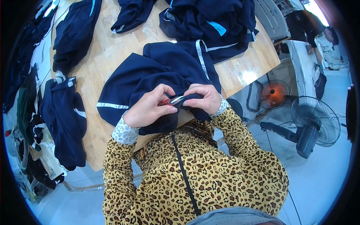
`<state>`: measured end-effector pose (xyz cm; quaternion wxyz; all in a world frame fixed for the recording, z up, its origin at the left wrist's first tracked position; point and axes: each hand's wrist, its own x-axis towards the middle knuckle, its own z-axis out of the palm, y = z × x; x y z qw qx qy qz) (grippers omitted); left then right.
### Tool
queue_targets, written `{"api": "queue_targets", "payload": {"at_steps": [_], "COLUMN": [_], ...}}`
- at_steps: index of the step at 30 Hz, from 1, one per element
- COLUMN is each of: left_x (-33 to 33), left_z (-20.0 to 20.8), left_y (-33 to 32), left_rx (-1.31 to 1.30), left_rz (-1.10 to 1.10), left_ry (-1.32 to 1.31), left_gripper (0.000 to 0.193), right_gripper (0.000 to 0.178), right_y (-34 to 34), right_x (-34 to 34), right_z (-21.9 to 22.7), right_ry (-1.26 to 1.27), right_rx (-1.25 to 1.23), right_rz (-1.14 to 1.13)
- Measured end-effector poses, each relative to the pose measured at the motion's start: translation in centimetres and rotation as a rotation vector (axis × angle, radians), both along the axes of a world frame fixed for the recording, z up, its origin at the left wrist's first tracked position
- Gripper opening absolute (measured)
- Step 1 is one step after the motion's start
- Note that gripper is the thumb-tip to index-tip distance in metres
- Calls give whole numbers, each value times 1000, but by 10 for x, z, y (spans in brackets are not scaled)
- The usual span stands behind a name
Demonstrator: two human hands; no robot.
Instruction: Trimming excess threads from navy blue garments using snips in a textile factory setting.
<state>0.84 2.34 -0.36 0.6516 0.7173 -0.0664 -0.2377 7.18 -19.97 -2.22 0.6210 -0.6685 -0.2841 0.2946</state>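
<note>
A navy garment (pixel 123 80) with white trim strips lies bunched on the wooden table in front of me, its near part hanging at the table edge. My left hand (pixel 150 107) is closed around small thread snips (pixel 177 100) with red on the handle; their pale metal blades point right, against the fabric. With thumb and fingers pressed together, my right hand (pixel 204 100) pinches a fold of the garment just beside the blade tips. The exact spot where blades and cloth meet is partly hidden by the folds.
More navy garments (pixel 225 15) are heaped at the table's far side; another (pixel 63 120) hangs over its left edge. On the right stand a grey fan (pixel 315 122) and an orange-glowing round device (pixel 273 93). A person in dark clothes (pixel 305 24) works at a white table.
</note>
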Motion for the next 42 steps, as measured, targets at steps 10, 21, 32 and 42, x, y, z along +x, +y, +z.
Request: {"api": "queue_targets", "payload": {"at_steps": [10, 21, 32, 42], "left_x": [2, 1, 1, 5], "left_z": [5, 0, -2, 7], "left_y": [-4, 0, -3, -10], "left_rx": [7, -116, -43, 78], "left_rz": [-24, 61, 23, -20], "left_ry": [-5, 71, 38, -53], "left_gripper": [31, 31, 33, 31], "right_gripper": [20, 17, 17, 17], "right_y": [1, 0, 1, 2], "right_x": [0, 0, 0, -1], "right_z": [0, 4, 6, 2], "right_ry": [-112, -112, -93, -84], "right_rx": [-19, -54, -83, -113], "right_rz": [18, 13, 9, 22]}}
